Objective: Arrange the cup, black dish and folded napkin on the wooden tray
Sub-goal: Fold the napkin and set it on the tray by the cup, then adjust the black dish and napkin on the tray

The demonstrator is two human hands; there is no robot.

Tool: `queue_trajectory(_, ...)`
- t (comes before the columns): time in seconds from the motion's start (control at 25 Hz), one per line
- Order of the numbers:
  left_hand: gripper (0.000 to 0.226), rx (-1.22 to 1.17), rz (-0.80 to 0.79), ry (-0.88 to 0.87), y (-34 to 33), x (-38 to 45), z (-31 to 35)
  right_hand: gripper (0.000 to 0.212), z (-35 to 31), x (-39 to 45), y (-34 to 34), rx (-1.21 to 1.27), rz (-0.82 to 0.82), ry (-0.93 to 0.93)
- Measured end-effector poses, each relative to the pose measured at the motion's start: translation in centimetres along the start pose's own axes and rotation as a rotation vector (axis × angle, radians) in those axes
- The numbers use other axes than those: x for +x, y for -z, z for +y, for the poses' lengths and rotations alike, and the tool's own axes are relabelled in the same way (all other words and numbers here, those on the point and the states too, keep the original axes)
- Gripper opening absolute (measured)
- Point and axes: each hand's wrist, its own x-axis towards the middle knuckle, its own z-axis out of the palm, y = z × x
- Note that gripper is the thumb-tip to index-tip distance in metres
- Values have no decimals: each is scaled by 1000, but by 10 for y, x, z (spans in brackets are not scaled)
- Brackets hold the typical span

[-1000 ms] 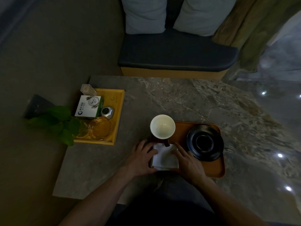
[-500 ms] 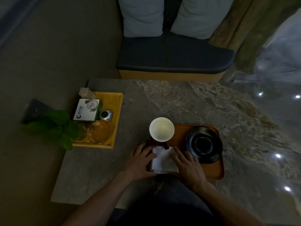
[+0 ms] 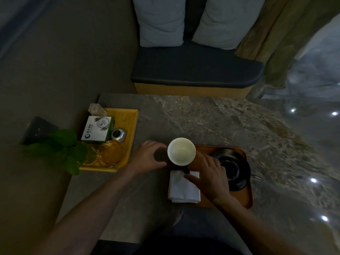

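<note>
Napkin (image 3: 184,186) lying flat at wooden tray (image 3: 246,196) near-left corner, black dish (image 3: 233,168) sitting right. Left hand (image 3: 147,157) and right hand (image 3: 209,173), fingers loosely spread, flanking white cup (image 3: 181,151), gripping nothing. Looks like cup-positioning step; next probably needing gentle two-sided nudge, minding napkin.

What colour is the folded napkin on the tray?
White; the folded napkin shows best in the head view.

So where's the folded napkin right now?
The folded napkin lies at the wooden tray's near-left corner, just below the cup.

Lounge: cushioned bench (image 3: 195,70), pillows (image 3: 160,21), marble table (image 3: 211,122).
</note>
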Motion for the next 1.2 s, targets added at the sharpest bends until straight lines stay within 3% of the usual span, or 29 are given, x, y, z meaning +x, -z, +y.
queue_trajectory(0.16, 101, 136, -218, -72, 15, 36, 21, 99, -17, 31, 5, -47, -35, -49)
queue_trajectory(0.32, 99, 203, -286, -112, 6, 53, 30, 94, -23, 40, -2, -28, -39, -111)
queue_trajectory(0.56, 100, 129, -208, -93, -5, 50, 24, 95, -11, 49, -1, 4, -74, -45)
queue_trajectory(0.96, 99, -90, 92, 97, -50, 16, 33, 108, 18, 83, 15, -91, -332, 130)
queue_trajectory(1.08, 104, -64, 32, 88, -41, 19, 30, 107, 18, 72, 15, 10, -278, 21)
queue_trajectory(1.2, 116, -11, -84, 12, -22, 29, 26, 77, 26, 43, 11, 76, -104, -31)
